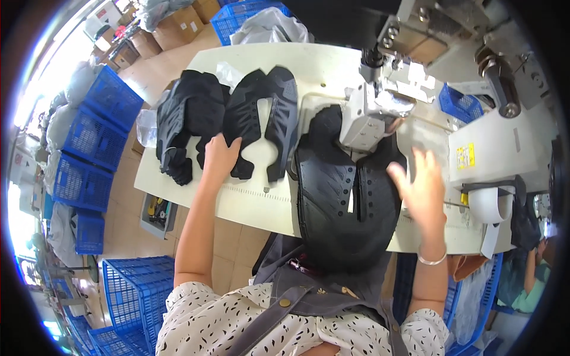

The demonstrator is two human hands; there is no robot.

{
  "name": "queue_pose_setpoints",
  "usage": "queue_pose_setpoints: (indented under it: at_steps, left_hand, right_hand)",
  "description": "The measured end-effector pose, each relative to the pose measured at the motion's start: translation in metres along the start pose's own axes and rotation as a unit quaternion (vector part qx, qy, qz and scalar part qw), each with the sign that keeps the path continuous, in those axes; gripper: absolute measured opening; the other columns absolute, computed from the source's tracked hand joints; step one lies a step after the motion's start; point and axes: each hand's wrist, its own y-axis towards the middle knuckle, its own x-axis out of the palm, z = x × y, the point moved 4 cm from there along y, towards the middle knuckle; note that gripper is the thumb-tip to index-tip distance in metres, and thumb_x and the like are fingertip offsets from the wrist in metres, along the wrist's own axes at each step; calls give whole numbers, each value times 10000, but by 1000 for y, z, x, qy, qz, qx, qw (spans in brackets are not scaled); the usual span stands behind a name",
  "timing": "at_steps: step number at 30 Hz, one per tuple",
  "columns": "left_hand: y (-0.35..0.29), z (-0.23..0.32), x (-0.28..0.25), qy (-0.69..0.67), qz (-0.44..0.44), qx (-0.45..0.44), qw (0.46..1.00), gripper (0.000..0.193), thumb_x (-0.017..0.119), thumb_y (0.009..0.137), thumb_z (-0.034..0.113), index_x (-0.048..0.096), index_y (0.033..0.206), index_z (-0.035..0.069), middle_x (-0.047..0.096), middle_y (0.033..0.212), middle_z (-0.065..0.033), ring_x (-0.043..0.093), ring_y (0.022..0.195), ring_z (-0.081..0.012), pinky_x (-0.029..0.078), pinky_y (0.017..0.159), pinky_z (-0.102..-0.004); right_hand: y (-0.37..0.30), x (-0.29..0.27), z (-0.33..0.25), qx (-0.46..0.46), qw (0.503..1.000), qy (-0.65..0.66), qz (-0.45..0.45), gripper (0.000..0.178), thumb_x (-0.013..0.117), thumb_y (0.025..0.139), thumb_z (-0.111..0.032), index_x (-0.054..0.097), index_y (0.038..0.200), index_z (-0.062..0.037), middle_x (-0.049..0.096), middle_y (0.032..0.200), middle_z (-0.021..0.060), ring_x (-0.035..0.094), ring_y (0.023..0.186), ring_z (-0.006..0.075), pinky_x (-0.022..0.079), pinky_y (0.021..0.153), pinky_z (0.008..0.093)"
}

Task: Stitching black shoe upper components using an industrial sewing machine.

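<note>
A stack of black shoe uppers (199,113) lies on the left of the white table, and one more flat black shoe upper (246,110), open in the middle, lies beside it. My left hand (221,159) is closed at the near edge between them, thumb and fingers pinching the lower edge of the upper. Right of these, more black shoe uppers (323,196) lie under the sewing machine head (365,115), overhanging the table's near edge toward my lap. My right hand (423,187), slightly blurred, hovers just right of them with fingers spread and nothing in it.
Blue plastic crates (89,142) are stacked along the left, with another crate (139,291) on the floor nearby. A grey drawer (159,213) stands out under the table. The machine body (499,148) fills the right side. A co-worker's arm (530,270) shows at far right.
</note>
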Motion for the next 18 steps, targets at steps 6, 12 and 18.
queue_pose_setpoints:
  at_steps: [6, 12, 18]
  left_hand:
    - [-37, 69, -9, 215, 176, 106, 955, 734, 615, 771, 175, 194, 1368, 106, 370, 1264, -233, 411, 1134, -395, 398, 861, -419]
    - [-116, 122, 36, -17, -96, 349, 932, 955, 628, 717, 503, 184, 1331, -79, 151, 1384, -288, 182, 1281, -416, 194, 1023, -480]
    - [-120, 124, 41, -27, -106, 330, 938, 940, 618, 730, 500, 180, 1330, -76, 140, 1376, -307, 203, 1271, -423, 225, 1001, -503]
  right_hand:
    - [-35, 8, 5, 71, 997, 37, -21, 559, 666, 700, -400, 545, 1049, 20, 522, 910, 139, 497, 880, 295, 400, 737, 385]
    - [-44, 7, -7, 80, 995, -3, 54, 562, 683, 698, -340, 525, 1119, -3, 499, 1013, 93, 476, 920, 255, 380, 761, 380]
    - [-47, 9, -2, 102, 983, 134, 78, 407, 663, 747, -191, 531, 1080, 0, 534, 878, 76, 517, 774, 200, 411, 649, 308]
